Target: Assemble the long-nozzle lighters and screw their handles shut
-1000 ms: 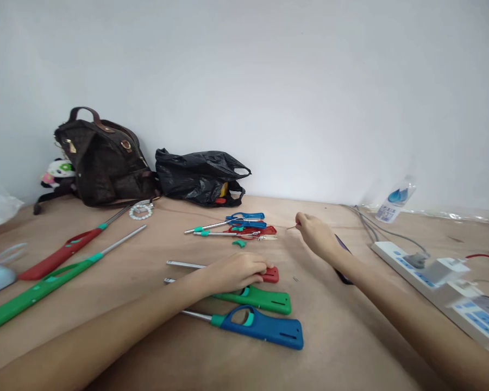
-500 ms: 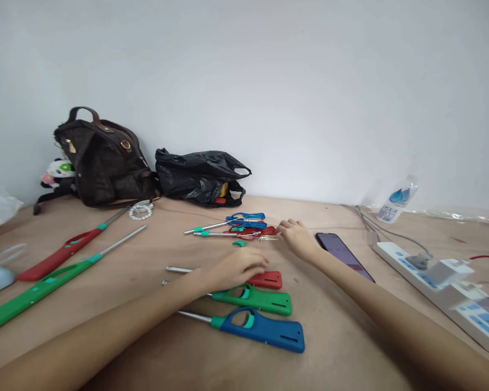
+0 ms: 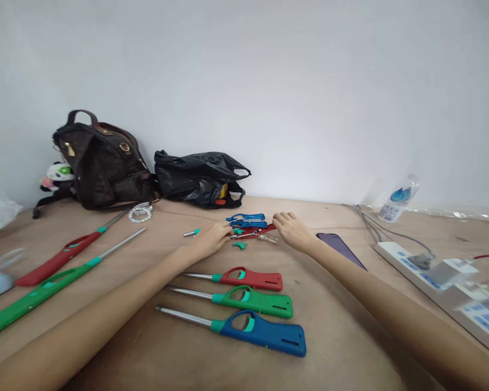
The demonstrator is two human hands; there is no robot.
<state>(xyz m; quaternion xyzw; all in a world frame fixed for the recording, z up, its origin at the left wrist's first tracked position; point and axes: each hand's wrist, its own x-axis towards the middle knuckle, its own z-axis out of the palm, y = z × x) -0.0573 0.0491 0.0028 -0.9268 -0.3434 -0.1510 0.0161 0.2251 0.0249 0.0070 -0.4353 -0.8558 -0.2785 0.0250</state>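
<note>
My right hand [image 3: 293,232] pinches the handle end of an opened red lighter casing [image 3: 250,234] at the middle back of the table. At its other end, the closed fingers of my left hand [image 3: 209,239] cover metal tubes and teal parts; what they grip is hidden. Behind the red casing lie blue lighter halves [image 3: 248,218]. A clear fuel tank [image 3: 268,238] and a loose teal trigger [image 3: 239,246] sit just in front. Nearer me, a red utility lighter [image 3: 252,278], a green one [image 3: 255,301] and a blue one [image 3: 264,334] lie in a row.
Two long lighters, red [image 3: 61,258] and green [image 3: 36,298], lie left. A brown backpack [image 3: 106,168], black plastic bag [image 3: 195,176] and bead bracelet [image 3: 139,213] are behind. On the right are a phone [image 3: 342,251], power strip [image 3: 432,288] and bottle [image 3: 398,200].
My left hand has moved back and left, from above the front red lighter to the opened lighter parts. My right hand stays at the red casing's end, shifted slightly.
</note>
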